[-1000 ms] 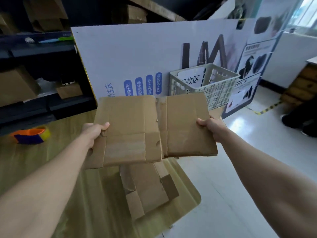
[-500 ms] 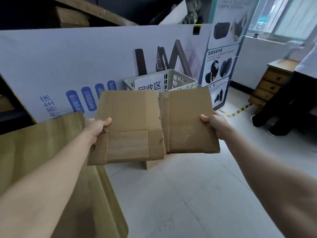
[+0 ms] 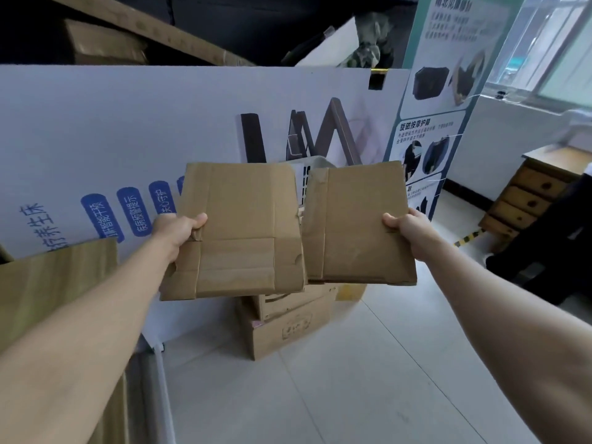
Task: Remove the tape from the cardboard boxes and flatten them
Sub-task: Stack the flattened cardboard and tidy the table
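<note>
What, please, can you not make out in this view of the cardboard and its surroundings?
Head view:
- Basket: mostly hidden behind the cardboard.
- Fingers of left hand and right hand: behind the cardboard; only thumbs show.
- Cardboard's far side, and any tape there: faces away.
- Boxes on the floor: tops covered by the cardboard.
- Person at right: cut off by the frame edge.

Floor: pale grey tiles (image 3: pixel 352 395), with yellow-and-black striped tape (image 3: pixel 469 237) at the far right.
Back: 1 large white printed board (image 3: pixel 128 123) and 1 teal-edged poster (image 3: pixel 448 91) just beside it.
Right: 1 wooden chest of drawers (image 3: pixel 528 193) by a white wall (image 3: pixel 512 139).
Light: daylight through the window (image 3: pixel 560 43).
</note>
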{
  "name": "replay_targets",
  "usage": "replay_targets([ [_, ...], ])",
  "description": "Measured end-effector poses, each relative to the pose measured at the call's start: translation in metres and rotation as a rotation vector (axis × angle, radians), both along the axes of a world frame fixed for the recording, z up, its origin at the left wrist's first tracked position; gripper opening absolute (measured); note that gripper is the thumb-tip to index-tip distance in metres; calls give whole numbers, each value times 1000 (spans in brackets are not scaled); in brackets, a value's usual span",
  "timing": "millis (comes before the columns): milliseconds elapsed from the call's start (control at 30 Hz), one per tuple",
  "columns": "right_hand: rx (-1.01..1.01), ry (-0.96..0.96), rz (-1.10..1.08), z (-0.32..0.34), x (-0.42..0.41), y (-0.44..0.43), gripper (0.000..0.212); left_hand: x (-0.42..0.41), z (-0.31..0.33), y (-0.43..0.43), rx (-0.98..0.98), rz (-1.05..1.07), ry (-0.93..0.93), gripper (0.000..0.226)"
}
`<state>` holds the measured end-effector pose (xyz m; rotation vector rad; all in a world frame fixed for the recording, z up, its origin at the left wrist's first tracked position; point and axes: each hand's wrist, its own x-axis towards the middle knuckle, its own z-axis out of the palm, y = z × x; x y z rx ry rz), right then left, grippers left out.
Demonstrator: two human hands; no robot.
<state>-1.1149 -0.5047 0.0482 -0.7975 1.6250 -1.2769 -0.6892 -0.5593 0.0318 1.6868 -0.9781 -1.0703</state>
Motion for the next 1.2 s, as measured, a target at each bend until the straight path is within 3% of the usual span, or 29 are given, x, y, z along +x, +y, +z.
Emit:
replay_targets([
  [267, -9, 25, 9, 13, -62, -119, 38, -37, 6, -91, 25, 139, -91, 45],
  [533, -7, 5, 222, 19, -114, -247, 21, -111, -12, -153, 47, 323, -99, 43],
  [667, 6, 19, 347, 23, -133, -300, 22, -152, -19, -171, 61, 373, -76, 33],
  [1100, 114, 20, 642, -18, -71, -412, 36, -207, -52, -247, 97, 456, 32, 46],
  [1200, 124, 4, 667, -32, -52, -431, 18, -209, -57, -261, 121, 483, 32, 41],
])
